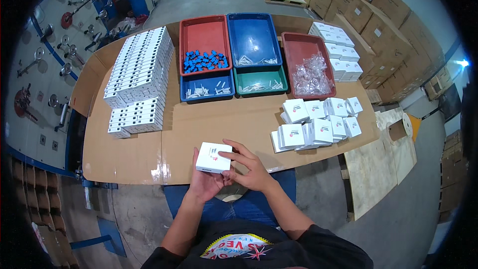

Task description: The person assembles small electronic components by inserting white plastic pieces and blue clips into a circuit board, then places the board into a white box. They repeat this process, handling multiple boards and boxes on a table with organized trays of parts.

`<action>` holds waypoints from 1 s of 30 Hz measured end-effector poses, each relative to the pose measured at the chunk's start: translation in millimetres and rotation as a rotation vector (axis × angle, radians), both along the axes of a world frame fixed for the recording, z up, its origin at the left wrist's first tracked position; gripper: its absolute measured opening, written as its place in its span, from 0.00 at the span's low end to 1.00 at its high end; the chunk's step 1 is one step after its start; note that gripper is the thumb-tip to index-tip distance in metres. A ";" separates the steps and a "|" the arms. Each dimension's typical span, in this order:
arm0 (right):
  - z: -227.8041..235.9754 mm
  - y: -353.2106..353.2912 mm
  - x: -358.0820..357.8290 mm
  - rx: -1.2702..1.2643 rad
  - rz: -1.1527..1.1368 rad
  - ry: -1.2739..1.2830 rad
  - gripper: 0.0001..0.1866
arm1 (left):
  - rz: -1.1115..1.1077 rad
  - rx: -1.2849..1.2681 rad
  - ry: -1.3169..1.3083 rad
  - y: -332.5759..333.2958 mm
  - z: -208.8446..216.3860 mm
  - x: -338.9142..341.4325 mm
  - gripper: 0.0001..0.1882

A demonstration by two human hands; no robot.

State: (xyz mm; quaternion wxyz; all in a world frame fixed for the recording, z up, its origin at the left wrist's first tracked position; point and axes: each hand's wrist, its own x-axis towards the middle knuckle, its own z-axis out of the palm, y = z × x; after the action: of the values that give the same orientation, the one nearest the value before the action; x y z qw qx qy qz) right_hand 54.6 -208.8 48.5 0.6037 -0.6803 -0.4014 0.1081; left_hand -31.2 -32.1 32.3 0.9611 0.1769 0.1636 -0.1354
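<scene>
A small white cardboard box (209, 155) with a printed top is held between my two hands, above the near edge of the cardboard-covered table. My left hand (203, 185) cradles it from below and from its left side. From the right, the fingers of my right hand (250, 168) rest on its top and right side, closed on it. The underside of the box is hidden by my left palm. Ahead on the right, nearest to my right hand, several similar white boxes (291, 135) lie in loose, tilted piles.
A tall stack of white boxes (134, 69) stands left. Across the back sit a red tray (204, 30) of blue parts, blue trays (251, 35) and a green tray (259, 77) with small white pieces, and a dark red tray (298, 45) of clear plastic bags. More white boxes (343, 52) are stacked far right.
</scene>
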 end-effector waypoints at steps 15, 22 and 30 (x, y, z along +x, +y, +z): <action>-3.5 7.0 -4.5 -0.034 -0.208 -0.073 0.27 | 0.296 0.498 -0.062 -24.0 -19.9 -0.3 0.35; -4.8 13.0 -6.6 -0.049 -0.189 -0.198 0.25 | 0.304 0.451 -0.065 -26.7 10.0 3.8 0.36; -5.1 9.8 -6.7 -0.102 -0.073 -0.223 0.32 | 0.074 0.445 0.074 -31.5 -7.0 -3.1 0.40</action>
State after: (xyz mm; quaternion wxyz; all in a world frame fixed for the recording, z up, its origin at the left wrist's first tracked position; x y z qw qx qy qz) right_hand 47.9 -199.0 43.5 0.5233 -0.7321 -0.4350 0.0302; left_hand -34.3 -63.7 25.3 0.8960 0.3732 0.2309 -0.0670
